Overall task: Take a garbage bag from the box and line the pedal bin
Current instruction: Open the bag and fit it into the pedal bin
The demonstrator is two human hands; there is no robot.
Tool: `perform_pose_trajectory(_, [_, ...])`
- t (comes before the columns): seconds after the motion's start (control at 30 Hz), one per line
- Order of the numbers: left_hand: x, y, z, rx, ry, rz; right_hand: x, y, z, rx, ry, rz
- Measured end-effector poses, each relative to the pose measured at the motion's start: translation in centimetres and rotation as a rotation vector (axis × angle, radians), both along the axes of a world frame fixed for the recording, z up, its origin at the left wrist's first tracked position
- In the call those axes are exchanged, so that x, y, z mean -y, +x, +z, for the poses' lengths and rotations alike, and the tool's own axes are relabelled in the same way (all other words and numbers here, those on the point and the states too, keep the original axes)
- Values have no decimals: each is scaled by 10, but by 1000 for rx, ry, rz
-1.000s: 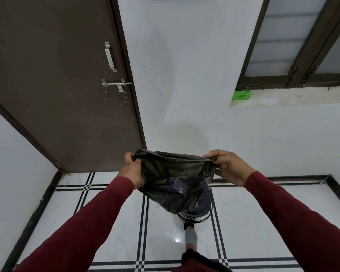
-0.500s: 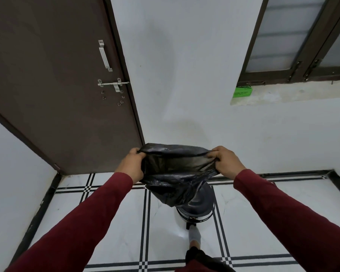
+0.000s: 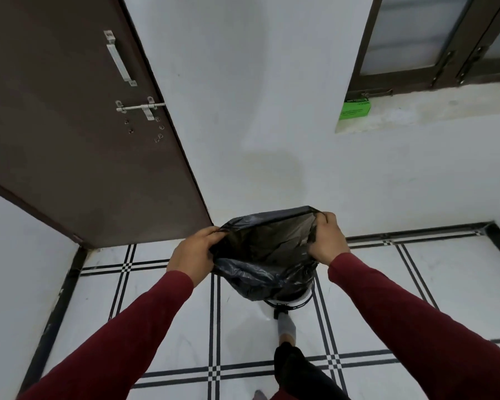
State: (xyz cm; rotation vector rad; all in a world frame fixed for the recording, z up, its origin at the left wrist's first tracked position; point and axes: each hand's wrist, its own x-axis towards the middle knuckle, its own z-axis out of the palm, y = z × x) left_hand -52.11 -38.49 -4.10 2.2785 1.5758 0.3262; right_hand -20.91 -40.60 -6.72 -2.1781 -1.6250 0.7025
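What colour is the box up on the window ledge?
Bright green. The box sits at the ledge's left end, seen in the head view.

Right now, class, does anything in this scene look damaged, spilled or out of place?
Nothing stands out. Both hands, left hand and right hand, hold the black garbage bag open above the pedal bin; no tear or spill shows.

Thin plastic, polished tile
The garbage bag [image 3: 267, 264] is crinkled, faintly glossy black plastic; the floor [image 3: 171, 321] is smooth, shiny tile.

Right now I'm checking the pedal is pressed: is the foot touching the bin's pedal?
Touching. In the head view the socked foot has its toe on the black pedal at the pedal bin's base.
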Motion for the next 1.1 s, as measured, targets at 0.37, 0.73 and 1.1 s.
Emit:
perform_pose_trajectory(0.37, [-14, 50, -91, -80, -425, 129, 0, 14, -98, 25, -61, 19])
perform_pose_trajectory(0.73, [-75, 109, -268, -300, -498, -1, -38, 56, -252, 290, -259, 188])
perform_pose_trajectory(1.1, [-124, 167, -454, -126, -489, 86, -84, 53, -401, 97, 21, -133])
